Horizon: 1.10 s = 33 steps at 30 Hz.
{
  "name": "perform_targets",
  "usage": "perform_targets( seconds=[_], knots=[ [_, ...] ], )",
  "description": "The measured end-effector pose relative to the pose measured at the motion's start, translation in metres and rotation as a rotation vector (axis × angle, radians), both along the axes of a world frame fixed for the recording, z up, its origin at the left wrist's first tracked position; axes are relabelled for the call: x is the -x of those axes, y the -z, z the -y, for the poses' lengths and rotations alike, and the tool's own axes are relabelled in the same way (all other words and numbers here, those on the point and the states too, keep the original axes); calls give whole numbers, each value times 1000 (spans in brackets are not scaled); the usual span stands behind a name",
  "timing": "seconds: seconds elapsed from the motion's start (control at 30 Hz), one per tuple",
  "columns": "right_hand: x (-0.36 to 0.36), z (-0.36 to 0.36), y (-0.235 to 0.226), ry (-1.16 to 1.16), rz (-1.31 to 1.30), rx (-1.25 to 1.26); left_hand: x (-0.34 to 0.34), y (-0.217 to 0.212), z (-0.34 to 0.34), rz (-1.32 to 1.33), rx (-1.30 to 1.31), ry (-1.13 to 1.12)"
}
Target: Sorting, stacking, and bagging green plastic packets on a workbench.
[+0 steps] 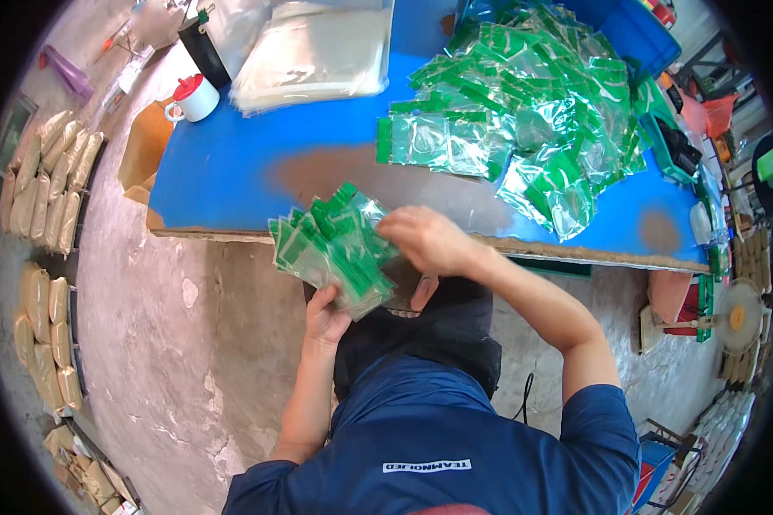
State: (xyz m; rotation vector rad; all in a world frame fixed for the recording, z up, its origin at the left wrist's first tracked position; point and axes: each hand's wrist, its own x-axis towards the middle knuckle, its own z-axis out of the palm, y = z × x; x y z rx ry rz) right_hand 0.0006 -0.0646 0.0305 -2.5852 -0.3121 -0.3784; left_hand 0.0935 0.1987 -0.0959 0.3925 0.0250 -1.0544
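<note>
A fanned bunch of small clear plastic bags with green bands [339,245] hangs just off the near edge of the table, above my lap. My left hand [325,318] grips it from below, with the thumb laid over the lower bags. At the bunch's right side, my right hand [429,242] is closed, its curled fingertips pinching the edge of the bags. How many bags lie between those fingertips is hidden. Farther back on the table, a big loose heap of the same green-and-clear bags [532,103] spreads over the right half.
The blue tabletop [206,180] has worn brown patches. At its far left stand a white mug with a red lid [193,97], a black bottle [203,50] and a stack of clear plastic sheets [313,56]. A blue crate [640,34] and green tray [666,146] flank the heap.
</note>
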Motion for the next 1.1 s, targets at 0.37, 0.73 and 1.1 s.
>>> perform_targets(
  seconds=[0.37,0.73,1.1],
  knots=[
    [-20,11,6,116,89,217,9,9,-10,58,99,20],
    [-38,-53,-2,307,-195,-293,12,-6,0,-41,30,-107],
    [-45,-48,-67,203,-268,-472,-63,-130,19,1221,-172,-471]
  ],
)
